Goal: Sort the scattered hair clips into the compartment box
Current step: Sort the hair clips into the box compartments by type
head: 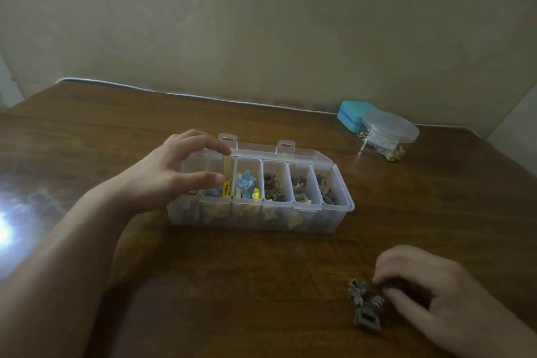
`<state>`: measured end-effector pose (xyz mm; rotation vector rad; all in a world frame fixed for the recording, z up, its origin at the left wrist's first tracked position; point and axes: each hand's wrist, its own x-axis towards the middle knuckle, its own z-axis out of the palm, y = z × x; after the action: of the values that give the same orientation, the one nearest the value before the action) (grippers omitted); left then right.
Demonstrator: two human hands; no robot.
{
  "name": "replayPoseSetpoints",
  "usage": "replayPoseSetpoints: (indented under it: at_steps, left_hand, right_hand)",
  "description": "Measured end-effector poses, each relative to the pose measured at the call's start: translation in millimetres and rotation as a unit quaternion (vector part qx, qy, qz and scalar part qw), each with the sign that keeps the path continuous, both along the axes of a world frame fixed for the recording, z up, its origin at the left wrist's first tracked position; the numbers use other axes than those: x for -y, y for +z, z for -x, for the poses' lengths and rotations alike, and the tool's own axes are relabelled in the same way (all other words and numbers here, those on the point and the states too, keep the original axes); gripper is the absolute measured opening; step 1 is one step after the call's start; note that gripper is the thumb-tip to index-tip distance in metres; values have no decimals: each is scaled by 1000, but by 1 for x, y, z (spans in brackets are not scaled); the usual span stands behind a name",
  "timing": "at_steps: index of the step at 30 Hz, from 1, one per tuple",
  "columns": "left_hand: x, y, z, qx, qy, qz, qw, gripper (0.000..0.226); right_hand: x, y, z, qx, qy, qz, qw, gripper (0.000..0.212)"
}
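Observation:
A clear plastic compartment box (338, 213) stands open in the middle of the wooden table, its lid folded back. Its left compartments hold yellow and blue clips (245, 184); the right ones hold brown and grey clips (299, 190). My left hand (177, 170) hovers over the box's left end, fingers spread and loosely bent, holding nothing. At the near right, my right hand (430, 293) pinches a dark clip (392, 285) on the table. Just left of it lie a grey flower clip (358, 291) and a grey square clip (366, 320).
At the back right stand a teal case (350, 116) and a clear round jar (388, 132) with small items inside. A wall runs along the table's far edge. A bright glare spot (5, 224) marks the table's left side.

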<state>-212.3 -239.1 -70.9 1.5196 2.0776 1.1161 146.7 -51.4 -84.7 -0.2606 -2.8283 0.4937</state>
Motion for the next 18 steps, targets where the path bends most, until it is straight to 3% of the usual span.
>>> replayPoseSetpoints:
  at_steps: [2,4,7,9,13,18]
  left_hand:
    - [0,1,-1,-5,1,-2,1000,55]
    - [0,1,-1,-8,2,-1,1000,54]
    - [0,2,-1,-4,1,0,1000,55]
    - [1,2,-1,-1,-1,2,1000,56]
    - [1,3,-1,6,-1,7,1000,57]
    - [1,3,-2,-7,4,5,1000,56]
  right_hand:
    - [-3,12,10,-41,-23,-22,999,36]
    - [-4,34,31,-117,-49,-19,992,25]
    - [-6,60,75,-223,-79,56,970,15]
    - [-6,65,107,-224,-64,82,969,17]
    - [-2,47,140,-136,-37,61,988,13]
    - [0,62,110,-249,-89,67,962,9]
